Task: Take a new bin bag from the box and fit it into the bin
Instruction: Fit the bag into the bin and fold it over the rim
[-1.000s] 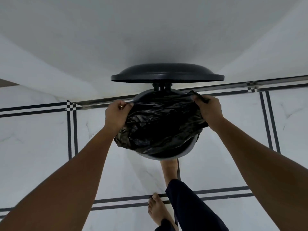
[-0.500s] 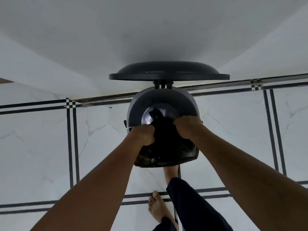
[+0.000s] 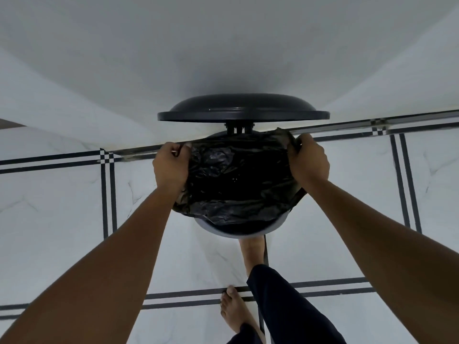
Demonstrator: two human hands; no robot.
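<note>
Bag: bin bag (image 3: 238, 180) at frame centre, draped over the bin (image 3: 238, 232).
Hands: left hand (image 3: 171, 167) and right hand (image 3: 308, 162) each clench the bag's hem.
Technique: we judge that we should stretch the hem evenly, then hook it under the rim.

Bag (image 3: 236, 180) is showing as thin black plastic film, crinkled and glossy. Lid (image 3: 243, 109) is presenting as dark moulded plastic, smooth with a satin sheen. Bin (image 3: 238, 233) rim is appearing smooth grey. Floor (image 3: 62, 199) is reading as polished white marble-look tile.

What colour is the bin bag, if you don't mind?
Black, glossy and crinkled bin bag; seen in the head view.
</note>
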